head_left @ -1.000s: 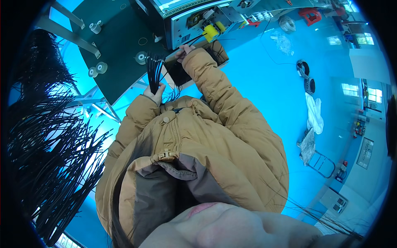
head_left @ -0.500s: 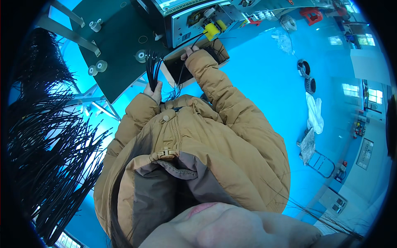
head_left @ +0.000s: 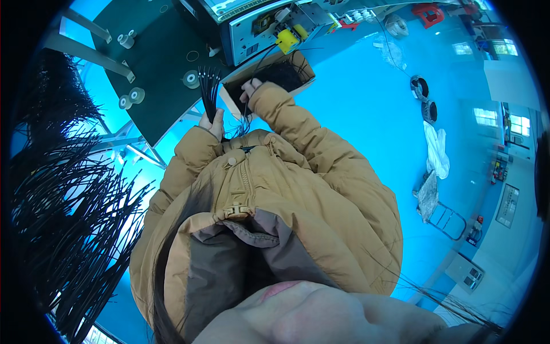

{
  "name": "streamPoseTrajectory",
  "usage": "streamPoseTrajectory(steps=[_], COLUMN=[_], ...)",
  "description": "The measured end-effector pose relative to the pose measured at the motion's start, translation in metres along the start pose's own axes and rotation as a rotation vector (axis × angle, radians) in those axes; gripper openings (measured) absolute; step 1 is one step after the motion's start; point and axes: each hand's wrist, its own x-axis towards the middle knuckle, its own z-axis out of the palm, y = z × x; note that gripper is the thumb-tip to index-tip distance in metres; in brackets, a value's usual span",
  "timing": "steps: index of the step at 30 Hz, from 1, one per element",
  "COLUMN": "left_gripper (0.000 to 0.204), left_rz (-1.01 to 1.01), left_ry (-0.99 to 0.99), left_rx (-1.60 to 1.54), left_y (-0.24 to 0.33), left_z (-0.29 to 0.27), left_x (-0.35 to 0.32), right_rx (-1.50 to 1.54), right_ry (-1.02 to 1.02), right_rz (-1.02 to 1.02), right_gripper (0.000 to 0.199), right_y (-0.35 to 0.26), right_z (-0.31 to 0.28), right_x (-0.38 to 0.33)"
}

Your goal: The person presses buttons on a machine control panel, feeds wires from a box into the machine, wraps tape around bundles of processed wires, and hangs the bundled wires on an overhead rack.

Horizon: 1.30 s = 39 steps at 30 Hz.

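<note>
Wires [head_left: 209, 92], thin and black, stand up in a bunch near the right edge of the dark green tabletop [head_left: 154, 86] — the left hand [head_left: 215, 122] pinches their near end. To the right, the right hand [head_left: 250, 89] curls over a brown box [head_left: 230, 102] — I cannot tell if it grips anything. A yellow part [head_left: 286, 41] sits on the far machine [head_left: 243, 47].
</note>
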Motion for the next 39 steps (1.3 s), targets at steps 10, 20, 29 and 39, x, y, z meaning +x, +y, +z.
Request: streamPoseTrajectory(steps=[10, 20, 29, 39], left_gripper=[0.029, 0.028, 0.029, 0.030], left_rz=[0.062, -0.011, 0.035, 0.018], left_ry=[-0.034, -0.021, -0.055, -0.011], left_rx=[0.099, 0.135, 0.070, 0.187], left_y=[0.006, 0.009, 0.006, 0.020], left_z=[-0.003, -0.006, -0.012, -0.015], left_x=[0.004, -0.006, -0.002, -0.015], right_rx=[0.260, 0.376, 0.223, 0.178], right_ry=[-0.531, -0.567, -0.742, -0.524], right_rz=[0.010, 0.024, -0.171, 0.443], right_gripper=[0.030, 0.034, 0.029, 0.032], right_y=[-0.074, -0.046, -0.082, -0.022], right_z=[-0.035, -0.040, -0.051, 0.006], right_x=[-0.006, -0.001, 0.004, 0.021])
